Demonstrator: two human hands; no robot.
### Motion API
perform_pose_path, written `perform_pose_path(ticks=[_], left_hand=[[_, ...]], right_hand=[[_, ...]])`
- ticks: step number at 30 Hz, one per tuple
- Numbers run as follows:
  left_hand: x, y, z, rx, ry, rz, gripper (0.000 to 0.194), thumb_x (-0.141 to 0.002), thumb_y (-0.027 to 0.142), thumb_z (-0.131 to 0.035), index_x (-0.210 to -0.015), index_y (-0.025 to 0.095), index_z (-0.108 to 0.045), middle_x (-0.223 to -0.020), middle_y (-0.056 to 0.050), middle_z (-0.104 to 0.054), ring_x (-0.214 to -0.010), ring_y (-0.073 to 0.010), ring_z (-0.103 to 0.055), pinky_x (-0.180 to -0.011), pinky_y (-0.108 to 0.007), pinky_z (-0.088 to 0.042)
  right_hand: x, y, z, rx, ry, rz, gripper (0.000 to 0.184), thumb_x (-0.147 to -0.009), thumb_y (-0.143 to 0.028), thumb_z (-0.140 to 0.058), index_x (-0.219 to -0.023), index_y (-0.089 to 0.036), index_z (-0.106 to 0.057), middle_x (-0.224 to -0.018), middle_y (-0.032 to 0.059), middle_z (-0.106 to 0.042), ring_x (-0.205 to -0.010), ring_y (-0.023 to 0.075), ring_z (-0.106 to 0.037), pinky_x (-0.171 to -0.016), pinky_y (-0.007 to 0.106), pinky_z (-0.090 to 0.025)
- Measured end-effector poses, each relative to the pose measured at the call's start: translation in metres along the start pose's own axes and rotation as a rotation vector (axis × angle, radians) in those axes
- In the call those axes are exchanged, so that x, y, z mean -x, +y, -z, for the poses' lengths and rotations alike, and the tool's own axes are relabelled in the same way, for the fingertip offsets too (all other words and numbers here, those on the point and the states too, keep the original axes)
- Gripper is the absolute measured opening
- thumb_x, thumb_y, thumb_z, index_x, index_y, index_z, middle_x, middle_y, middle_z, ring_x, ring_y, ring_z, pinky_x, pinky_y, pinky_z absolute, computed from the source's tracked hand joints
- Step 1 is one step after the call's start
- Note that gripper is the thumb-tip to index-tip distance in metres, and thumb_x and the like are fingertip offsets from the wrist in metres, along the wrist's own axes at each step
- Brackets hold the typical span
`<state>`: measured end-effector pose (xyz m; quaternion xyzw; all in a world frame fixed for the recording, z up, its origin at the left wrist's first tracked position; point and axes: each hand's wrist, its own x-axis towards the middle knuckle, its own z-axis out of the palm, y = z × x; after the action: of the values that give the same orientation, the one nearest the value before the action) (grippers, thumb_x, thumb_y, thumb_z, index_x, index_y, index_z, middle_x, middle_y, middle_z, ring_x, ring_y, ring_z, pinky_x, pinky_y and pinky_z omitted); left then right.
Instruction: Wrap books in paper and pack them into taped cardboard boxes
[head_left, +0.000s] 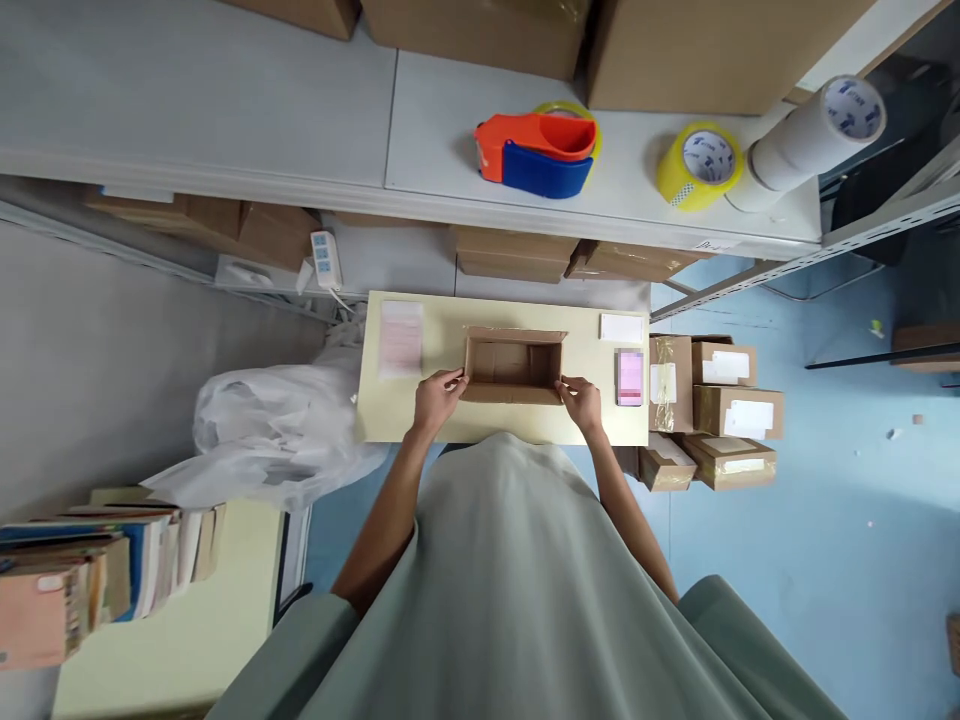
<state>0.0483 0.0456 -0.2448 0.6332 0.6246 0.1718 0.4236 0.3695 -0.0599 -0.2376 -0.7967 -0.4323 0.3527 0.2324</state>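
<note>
An open cardboard box stands on the pale yellow table, its inside facing up with nothing visible in it. My left hand pinches the box's near left corner between thumb and fingers. At the near right corner, my right hand grips the wall in the same way. A pinkish printed sheet lies left of the box. To the right are a phone with a lit pink screen and a small white label pad or card behind it.
Above the table, a shelf holds an orange and blue tape dispenser, a yellow tape roll, white rolls and large cartons. Labelled parcels are stacked at right. White plastic bags and books are at left.
</note>
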Motion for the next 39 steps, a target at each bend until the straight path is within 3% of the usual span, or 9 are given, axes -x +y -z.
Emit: perform_pose_path(ticks=[8,13,16,20,22,25,31,35,39], left_hand=[[-0.009,0.001,0.032,-0.017,-0.014,-0.121,0.026,-0.099,0.026,-0.075,-0.121,0.022,-0.087,-0.116,-0.008,-0.085,-0.091,-0.0212,-0.083,-0.092,-0.032,-0.064],[-0.022,-0.022,0.051,0.013,-0.094,-0.094,0.022,-0.104,0.034,-0.071,-0.113,0.022,-0.087,-0.114,-0.009,-0.086,-0.099,-0.0246,-0.083,-0.090,-0.032,-0.063],[-0.043,-0.049,0.070,-0.043,0.029,0.006,0.029,-0.108,0.038,-0.063,-0.120,0.019,-0.082,-0.123,-0.013,-0.083,-0.106,-0.0278,-0.081,-0.098,-0.036,-0.061],[-0.081,-0.081,0.087,-0.260,0.137,0.209,0.048,-0.100,0.032,-0.070,-0.142,0.009,-0.067,-0.144,-0.025,-0.069,-0.130,-0.0363,-0.070,-0.117,-0.047,-0.051],[-0.097,-0.090,0.088,-0.313,0.138,0.261,0.060,-0.095,0.032,-0.074,-0.145,0.003,-0.059,-0.148,-0.031,-0.063,-0.142,-0.0413,-0.060,-0.122,-0.050,-0.047],[-0.113,-0.095,0.084,-0.325,0.149,0.321,0.066,-0.090,0.033,-0.076,-0.142,-0.001,-0.054,-0.149,-0.037,-0.057,-0.144,-0.0467,-0.057,-0.120,-0.054,-0.047],[-0.135,-0.104,0.084,-0.288,0.120,0.440,0.072,-0.082,0.043,-0.086,-0.134,0.003,-0.057,-0.142,-0.036,-0.063,-0.137,-0.0487,-0.061,-0.117,-0.056,-0.051],[-0.137,-0.107,0.086,-0.261,0.106,0.423,0.053,-0.079,0.038,-0.087,-0.118,0.007,-0.067,-0.143,-0.036,-0.063,-0.137,-0.0487,-0.060,-0.117,-0.056,-0.050],[-0.129,-0.103,0.083,-0.199,0.166,0.408,0.051,-0.080,0.036,-0.083,-0.121,0.011,-0.066,-0.138,-0.032,-0.068,-0.139,-0.0490,-0.059,-0.117,-0.060,-0.049]], right_hand=[[0.019,-0.020,-0.021,-0.078,0.031,-0.123,0.055,-0.099,-0.069,-0.070,-0.113,-0.018,-0.087,-0.129,0.0198,-0.084,-0.108,0.0353,-0.086,-0.088,0.040,-0.069],[0.029,-0.035,-0.019,-0.070,0.148,-0.159,0.066,-0.093,-0.079,-0.069,-0.115,-0.020,-0.086,-0.130,0.0186,-0.083,-0.102,0.0341,-0.086,-0.090,0.045,-0.069],[0.043,-0.042,-0.010,-0.119,0.255,-0.186,0.072,-0.092,-0.081,-0.067,-0.123,-0.018,-0.084,-0.124,0.0183,-0.085,-0.104,0.0335,-0.084,-0.085,0.045,-0.070],[0.070,-0.051,-0.002,-0.168,0.355,-0.220,0.076,-0.088,-0.081,-0.071,-0.124,-0.014,-0.083,-0.116,0.0185,-0.086,-0.102,0.0332,-0.084,-0.081,0.044,-0.072],[0.085,-0.054,-0.001,-0.178,0.354,-0.238,0.077,-0.086,-0.081,-0.073,-0.124,-0.014,-0.084,-0.116,0.0193,-0.086,-0.103,0.0339,-0.084,-0.080,0.045,-0.072],[0.107,-0.057,-0.004,-0.189,0.365,-0.286,0.080,-0.084,-0.082,-0.075,-0.123,-0.013,-0.084,-0.113,0.0199,-0.086,-0.105,0.0356,-0.084,-0.081,0.047,-0.073],[0.138,-0.051,-0.004,-0.204,0.424,-0.334,0.082,-0.083,-0.085,-0.074,-0.119,-0.012,-0.084,-0.105,0.0188,-0.087,-0.102,0.0370,-0.085,-0.086,0.051,-0.073],[0.140,-0.048,0.004,-0.203,0.391,-0.334,0.082,-0.082,-0.085,-0.076,-0.118,-0.013,-0.084,-0.104,0.0188,-0.087,-0.103,0.0382,-0.085,-0.089,0.054,-0.072],[0.124,-0.050,0.015,-0.196,0.360,-0.281,0.081,-0.083,-0.086,-0.074,-0.120,-0.015,-0.084,-0.108,0.0193,-0.086,-0.106,0.0386,-0.084,-0.087,0.054,-0.072]])
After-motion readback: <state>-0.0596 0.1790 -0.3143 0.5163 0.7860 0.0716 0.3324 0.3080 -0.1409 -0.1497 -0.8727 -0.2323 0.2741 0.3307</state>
